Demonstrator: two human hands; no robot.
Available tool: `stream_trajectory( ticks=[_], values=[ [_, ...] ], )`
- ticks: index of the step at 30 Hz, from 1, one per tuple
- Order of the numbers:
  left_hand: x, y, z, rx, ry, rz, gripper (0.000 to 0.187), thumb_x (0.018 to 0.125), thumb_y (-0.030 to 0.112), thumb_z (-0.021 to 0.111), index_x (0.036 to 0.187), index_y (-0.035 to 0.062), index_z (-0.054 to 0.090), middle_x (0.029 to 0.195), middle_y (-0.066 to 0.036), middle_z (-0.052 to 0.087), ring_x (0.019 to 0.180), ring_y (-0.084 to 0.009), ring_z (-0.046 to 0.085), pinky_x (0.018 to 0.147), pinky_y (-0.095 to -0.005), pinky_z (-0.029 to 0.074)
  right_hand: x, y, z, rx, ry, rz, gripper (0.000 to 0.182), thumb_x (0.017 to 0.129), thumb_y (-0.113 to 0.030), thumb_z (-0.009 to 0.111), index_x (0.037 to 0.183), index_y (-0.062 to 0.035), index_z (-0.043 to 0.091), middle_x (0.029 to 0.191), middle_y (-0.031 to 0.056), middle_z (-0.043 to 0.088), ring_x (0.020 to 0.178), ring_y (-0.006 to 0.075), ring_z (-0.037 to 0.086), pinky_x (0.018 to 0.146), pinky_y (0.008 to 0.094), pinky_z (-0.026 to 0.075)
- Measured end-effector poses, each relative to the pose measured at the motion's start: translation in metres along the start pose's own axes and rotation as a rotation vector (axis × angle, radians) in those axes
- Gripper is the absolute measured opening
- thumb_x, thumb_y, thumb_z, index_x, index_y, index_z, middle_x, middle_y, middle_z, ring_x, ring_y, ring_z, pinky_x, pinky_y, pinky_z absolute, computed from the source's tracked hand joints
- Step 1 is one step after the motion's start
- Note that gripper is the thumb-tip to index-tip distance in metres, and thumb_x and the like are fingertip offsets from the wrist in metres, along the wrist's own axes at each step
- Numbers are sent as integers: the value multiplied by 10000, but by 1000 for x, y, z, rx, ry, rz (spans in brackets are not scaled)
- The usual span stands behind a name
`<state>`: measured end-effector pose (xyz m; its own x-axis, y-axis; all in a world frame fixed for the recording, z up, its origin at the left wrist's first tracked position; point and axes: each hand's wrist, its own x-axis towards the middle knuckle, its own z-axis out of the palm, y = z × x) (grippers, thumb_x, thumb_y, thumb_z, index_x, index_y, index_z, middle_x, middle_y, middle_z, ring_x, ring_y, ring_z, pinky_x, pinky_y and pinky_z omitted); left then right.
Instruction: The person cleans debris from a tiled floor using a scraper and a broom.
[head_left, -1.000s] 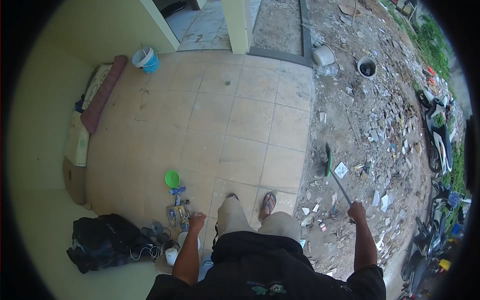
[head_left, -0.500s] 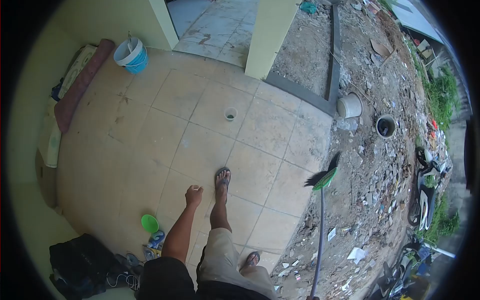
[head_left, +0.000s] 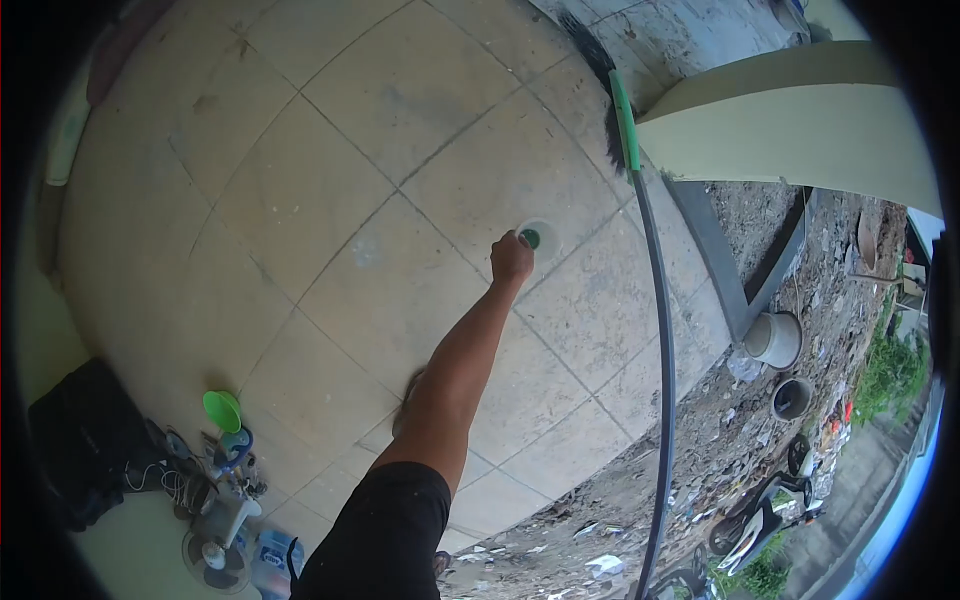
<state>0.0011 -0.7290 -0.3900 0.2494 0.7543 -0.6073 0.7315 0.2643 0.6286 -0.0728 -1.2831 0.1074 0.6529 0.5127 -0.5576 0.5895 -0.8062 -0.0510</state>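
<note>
My left hand (head_left: 512, 259) reaches down to a small whitish, see-through plastic cup (head_left: 549, 236). Its fingers are closed at the cup's near rim, and something dark green shows inside. To the right, a broom slants across the view. Its green head (head_left: 624, 120) with black bristles (head_left: 590, 42) is by the doorway, and its long grey handle (head_left: 663, 350) runs down past the bottom edge. My right hand is out of view.
A yellow-green pillar (head_left: 780, 125) stands at the upper right. Beyond the tiled floor (head_left: 350, 180) lies rubble-strewn ground with a white bucket (head_left: 772, 340) and a parked motorbike (head_left: 760, 520). At the lower left are a green bowl (head_left: 222, 410), a fan (head_left: 213, 555) and a black bag (head_left: 85, 440).
My left hand has moved forward and down to the cup and closed at its rim. The broom head has swung from the rubble edge to the doorway. The view has turned and come closer.
</note>
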Motion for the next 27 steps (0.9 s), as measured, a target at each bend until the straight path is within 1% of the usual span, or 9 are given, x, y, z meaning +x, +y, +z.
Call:
stream_trajectory(
  ticks=[2,3,4,7,10,13,15,22,27],
  values=[
    [-3,-4,-3,-103,42,65,273,926,205,482,1021,-23,598,956,-258,651,942,-403,628,840,-483,498,136,-80,-37,-22,136,149,324,912,-232,560,1101,25,621,863,249,655,718,353,651,646,458,517],
    [-6,-11,-1,-91,49,101,289,937,210,468,1076,-13,588,944,-246,657,906,-391,639,802,-474,512,193,-105,-42,-39,253,-104,345,922,-220,531,1186,-5,591,947,258,649,781,371,646,665,472,512],
    [-8,-24,-7,-69,70,129,311,949,215,453,1131,-3,579,932,-235,662,870,-379,651,763,-464,526,250,-135,-35,108,367,-159,366,882,-250,536,1017,77,630,783,249,643,679,413,630,616,472,477],
    [-44,-42,-68,-311,-41,-6,326,960,216,444,1156,-20,556,871,-219,665,747,-318,677,624,-419,572,377,-218,-37,115,253,-318,311,903,-118,513,1138,79,565,849,250,642,708,401,630,630,441,491],
    [-90,-91,-148,-698,-161,-293,359,959,229,454,1186,-40,522,836,-183,657,692,-260,672,538,-364,595,444,-346,-47,334,55,-383,259,935,-131,485,1159,-12,538,603,99,537,449,165,515,468,350,410],
    [-124,-172,-196,-726,-11,-391,344,961,231,441,1123,-62,520,809,-189,650,644,-264,670,540,-349,600,471,-423,-43,252,-77,-416,346,948,-120,465,1287,-53,486,632,150,588,476,213,566,482,382,422],
    [-144,-238,-222,-807,143,-458,356,980,258,435,1097,-70,510,807,-167,627,661,-262,652,559,-359,598,484,-440,-25,-34,-67,-695,455,959,-101,438,1411,-95,381,744,227,640,526,290,616,507,422,428],
    [-171,-396,-321,-968,684,-717,341,937,310,474,1102,13,498,859,-147,595,663,-234,625,608,-356,575,402,-317,0,-108,-137,-577,530,926,-47,420,1443,-66,307,1149,313,576,904,464,619,682,485,482],
    [-163,-461,-343,-1203,762,-776,433,914,314,547,1215,13,466,992,-131,562,812,-239,609,745,-379,563,239,-96,-91,-389,-247,-242,553,888,-100,490,1409,-14,328,1029,288,630,830,488,611,717,538,471]
  ],
)
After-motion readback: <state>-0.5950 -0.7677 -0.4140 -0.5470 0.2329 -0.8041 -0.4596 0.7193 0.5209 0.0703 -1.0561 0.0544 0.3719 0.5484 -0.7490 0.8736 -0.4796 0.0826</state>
